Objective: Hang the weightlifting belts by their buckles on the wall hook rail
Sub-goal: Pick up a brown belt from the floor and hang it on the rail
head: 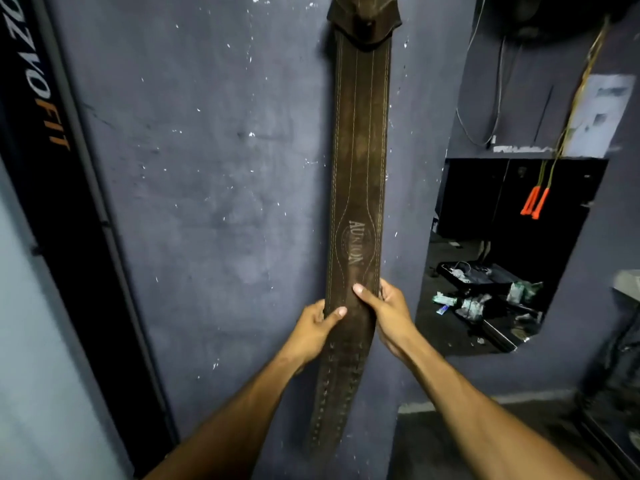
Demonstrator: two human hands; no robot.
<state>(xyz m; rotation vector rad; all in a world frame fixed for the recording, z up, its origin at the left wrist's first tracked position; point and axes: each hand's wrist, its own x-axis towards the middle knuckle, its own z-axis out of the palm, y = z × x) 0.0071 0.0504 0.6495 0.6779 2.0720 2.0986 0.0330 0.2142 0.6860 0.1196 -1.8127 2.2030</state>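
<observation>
A long brown suede weightlifting belt point(358, 161) hangs straight down the grey-blue wall, its top end under a leather flap at the upper edge of the view. The buckle and any hook rail are out of view above. My left hand point(313, 329) grips the belt's left edge with the thumb across its face. My right hand point(388, 311) grips the right edge at about the same height, thumb on the front. Both hands hold it just below the stamped logo. The belt's punched tail hangs below my hands.
A black door frame or banner with lettering point(38, 95) runs down the left. At the right, a wall opening point(502, 258) shows a dark cluttered room with debris on the floor. A skipping rope with orange handles point(535, 202) hangs beside it.
</observation>
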